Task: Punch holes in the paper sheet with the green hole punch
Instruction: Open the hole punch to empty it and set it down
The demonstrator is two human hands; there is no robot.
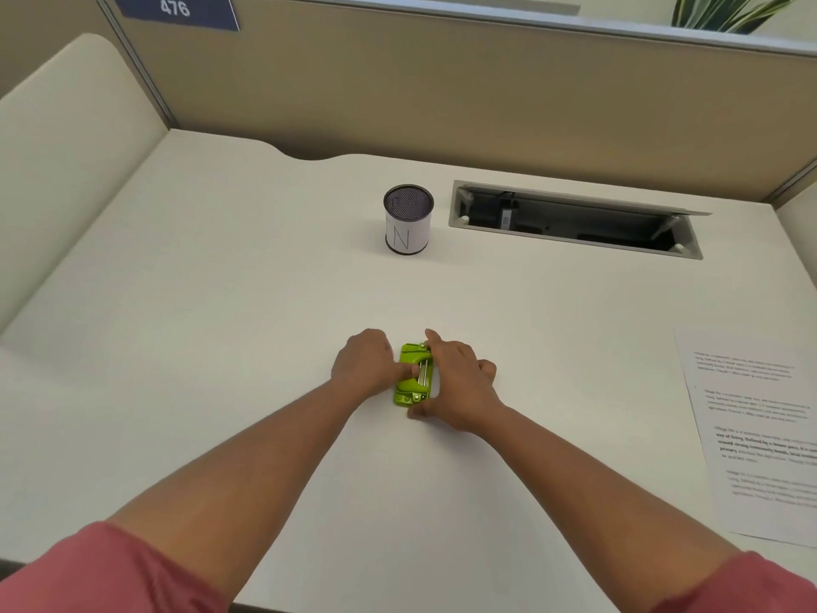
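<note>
Cream desk (pixel 221 303) inside a tan-walled cubicle, a blue number plate high on the far left partition. Moving rightward, the left hand (pixel 362 369) rests on the desktop at the punch's left side, fingers curled with one fingertip pressed against the green body, probably to brace it so it cannot slide. Between the two hands sits the green hole punch (pixel 413 376), lying on the bare desk near the middle, metal rods showing on its top. Behind it, well apart, stands a mesh pen cup (pixel 407 225) wrapped in a white label. The right hand (pixel 455 387) spans the punch from the other side, forefinger reaching past its far end and thumb tucked at its near corner, closed around the tool's right edge as if to lift or turn it. Farther back and right, an open cable hatch (pixel 574 219) is set in the desktop. At the far right edge lies the paper sheet (pixel 760 435), printed with text, flat and well apart from the punch; nothing is in the punch's slot, so I judge that the punching is not yet begun and tool and sheet must first be brought together
</note>
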